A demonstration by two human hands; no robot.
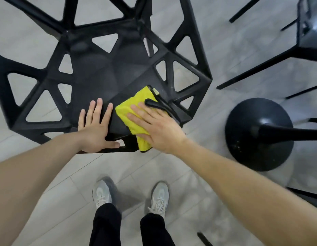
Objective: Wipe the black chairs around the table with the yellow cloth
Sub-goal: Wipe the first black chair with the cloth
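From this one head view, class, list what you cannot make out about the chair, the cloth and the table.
- Yellow cloth: its right part is hidden under the right hand.
- Black chair: the backrest is cut off by the top edge, and its legs are hidden beneath the seat.
- Table: only the round base shows; its top is cut off by the right edge.
- Left hand: it covers the seat's front edge.

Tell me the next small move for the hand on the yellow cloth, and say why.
Probably slide the right hand with the yellow cloth away from the body, across the seat of the black chair. The cloth lies flat at the seat's near right corner under straight, pressing fingers, so most of the seat beyond it looks unwiped. The left hand rests flat on the near edge and could steady the chair.
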